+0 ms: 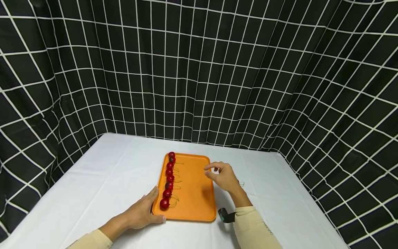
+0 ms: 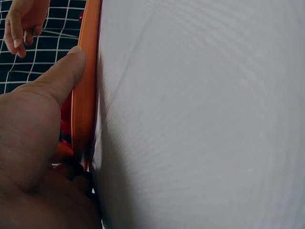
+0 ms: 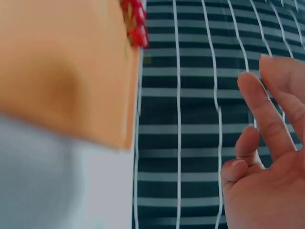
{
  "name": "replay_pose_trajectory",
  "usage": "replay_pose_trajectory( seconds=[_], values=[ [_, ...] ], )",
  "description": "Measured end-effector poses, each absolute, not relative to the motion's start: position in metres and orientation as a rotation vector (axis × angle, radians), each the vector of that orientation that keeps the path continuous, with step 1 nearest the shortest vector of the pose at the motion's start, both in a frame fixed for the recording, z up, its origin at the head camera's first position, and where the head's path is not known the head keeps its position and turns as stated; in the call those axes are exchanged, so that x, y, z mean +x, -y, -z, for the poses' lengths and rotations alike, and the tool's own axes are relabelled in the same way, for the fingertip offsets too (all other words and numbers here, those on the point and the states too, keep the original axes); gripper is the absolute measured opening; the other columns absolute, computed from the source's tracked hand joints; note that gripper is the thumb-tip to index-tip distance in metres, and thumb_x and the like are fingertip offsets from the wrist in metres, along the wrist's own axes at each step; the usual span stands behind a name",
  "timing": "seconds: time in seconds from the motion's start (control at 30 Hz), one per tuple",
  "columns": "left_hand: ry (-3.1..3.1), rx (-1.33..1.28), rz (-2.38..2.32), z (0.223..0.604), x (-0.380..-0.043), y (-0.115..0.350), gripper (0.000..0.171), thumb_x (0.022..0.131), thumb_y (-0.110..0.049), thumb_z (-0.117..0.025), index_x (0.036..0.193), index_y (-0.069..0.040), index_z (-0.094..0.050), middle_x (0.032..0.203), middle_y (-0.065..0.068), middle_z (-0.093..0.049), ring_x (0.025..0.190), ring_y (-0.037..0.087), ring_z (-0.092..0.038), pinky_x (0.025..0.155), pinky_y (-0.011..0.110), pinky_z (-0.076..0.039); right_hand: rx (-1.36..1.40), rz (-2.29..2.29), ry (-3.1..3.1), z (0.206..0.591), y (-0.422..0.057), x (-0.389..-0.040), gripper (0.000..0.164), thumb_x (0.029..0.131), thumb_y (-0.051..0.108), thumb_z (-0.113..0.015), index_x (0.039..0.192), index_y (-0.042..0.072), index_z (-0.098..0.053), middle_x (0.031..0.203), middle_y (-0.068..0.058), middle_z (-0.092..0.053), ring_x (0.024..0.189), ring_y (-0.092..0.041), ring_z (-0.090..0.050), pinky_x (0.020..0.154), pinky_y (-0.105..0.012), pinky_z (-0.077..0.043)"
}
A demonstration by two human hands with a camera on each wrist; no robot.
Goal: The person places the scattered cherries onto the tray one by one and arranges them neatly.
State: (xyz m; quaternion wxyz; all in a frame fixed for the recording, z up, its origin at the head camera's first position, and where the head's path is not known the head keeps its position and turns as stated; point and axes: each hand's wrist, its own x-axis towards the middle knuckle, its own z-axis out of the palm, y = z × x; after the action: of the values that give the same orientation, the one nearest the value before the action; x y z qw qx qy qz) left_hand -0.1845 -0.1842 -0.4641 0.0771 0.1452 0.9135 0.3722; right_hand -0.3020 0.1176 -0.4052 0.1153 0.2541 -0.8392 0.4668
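An orange tray (image 1: pixel 196 186) lies on the white table, with a column of dark red cherries (image 1: pixel 170 178) down its left side, their green stems pointing right. My left hand (image 1: pixel 140 211) holds the tray's near left corner, thumb at the near edge and fingers along the left rim. In the left wrist view the thumb (image 2: pixel 66 71) lies against the orange rim. My right hand (image 1: pixel 224 176) hovers over the tray's right edge, fingers loosely bent and nothing between them. The right wrist view shows this hand (image 3: pixel 271 157) with thumb and fingertips apart.
Another cherry stem (image 1: pixel 242 183) shows on the table just right of my right wrist, its fruit mostly hidden. A black wrist strap piece (image 1: pixel 226 215) sits by the right sleeve. Dark curtains with a white grid (image 1: pixel 192 76) surround the white table (image 1: pixel 130 155).
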Motion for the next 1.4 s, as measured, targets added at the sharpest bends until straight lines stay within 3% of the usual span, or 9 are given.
replay_pose_trajectory(
  seconds=[0.2,0.4,0.6,0.77,0.93,1.4],
  values=[
    [-2.746,0.441,-1.099,0.465,-0.185,0.184,0.111,0.077,-0.054,-0.075,0.148,0.011,-0.020,0.156,0.026,-0.010,0.142,0.040,-0.013,0.112,0.057,-0.007,0.514,-1.392,2.441,0.404,-0.171,-0.317,0.011,0.082,0.007,-0.077,0.093,0.006,-0.077,0.079,-0.007,-0.056,0.075,-0.025,-0.045,0.052,-0.028,-0.035],
    [-2.730,0.431,-1.111,0.465,-0.185,0.183,0.111,0.077,-0.054,-0.076,0.148,0.010,-0.019,0.156,0.025,-0.009,0.142,0.040,-0.013,0.112,0.057,-0.007,0.365,-1.429,2.474,0.417,-0.211,-0.322,0.014,0.086,0.010,-0.074,0.098,0.004,-0.076,0.081,-0.012,-0.054,0.059,-0.018,-0.041,0.041,-0.024,-0.031],
    [-2.725,0.425,-1.117,0.468,-0.184,0.182,0.112,0.076,-0.054,-0.076,0.149,0.009,-0.019,0.156,0.026,-0.010,0.141,0.042,-0.015,0.111,0.058,-0.008,0.227,-1.464,2.517,0.440,-0.237,-0.322,0.018,0.086,0.011,-0.074,0.102,0.002,-0.074,0.078,-0.011,-0.051,0.069,-0.021,-0.044,0.050,-0.026,-0.034],
    [-2.724,0.411,-1.120,0.469,-0.185,0.182,0.113,0.075,-0.055,-0.076,0.149,0.009,-0.019,0.156,0.026,-0.010,0.141,0.041,-0.015,0.112,0.057,-0.008,0.171,-1.434,2.579,0.459,-0.250,-0.326,0.018,0.085,0.011,-0.074,0.102,0.006,-0.076,0.089,-0.007,-0.065,0.078,-0.021,-0.048,0.063,-0.028,-0.038],
    [-2.722,0.391,-1.110,0.468,-0.183,0.184,0.112,0.076,-0.055,-0.076,0.149,0.008,-0.019,0.156,0.024,-0.010,0.141,0.041,-0.014,0.111,0.058,-0.008,0.118,-1.434,2.653,0.471,-0.256,-0.329,0.018,0.084,0.009,-0.074,0.101,0.006,-0.075,0.097,-0.007,-0.069,0.072,-0.018,-0.047,0.059,-0.028,-0.038],
    [-2.728,0.412,-1.123,0.466,-0.185,0.184,0.111,0.077,-0.054,-0.076,0.149,0.008,-0.020,0.156,0.025,-0.010,0.141,0.042,-0.014,0.111,0.058,-0.007,0.191,-1.299,2.709,0.479,-0.253,-0.333,0.013,0.080,-0.001,-0.073,0.091,0.005,-0.075,0.088,-0.004,-0.069,0.072,-0.016,-0.052,0.060,-0.026,-0.043]
  ],
)
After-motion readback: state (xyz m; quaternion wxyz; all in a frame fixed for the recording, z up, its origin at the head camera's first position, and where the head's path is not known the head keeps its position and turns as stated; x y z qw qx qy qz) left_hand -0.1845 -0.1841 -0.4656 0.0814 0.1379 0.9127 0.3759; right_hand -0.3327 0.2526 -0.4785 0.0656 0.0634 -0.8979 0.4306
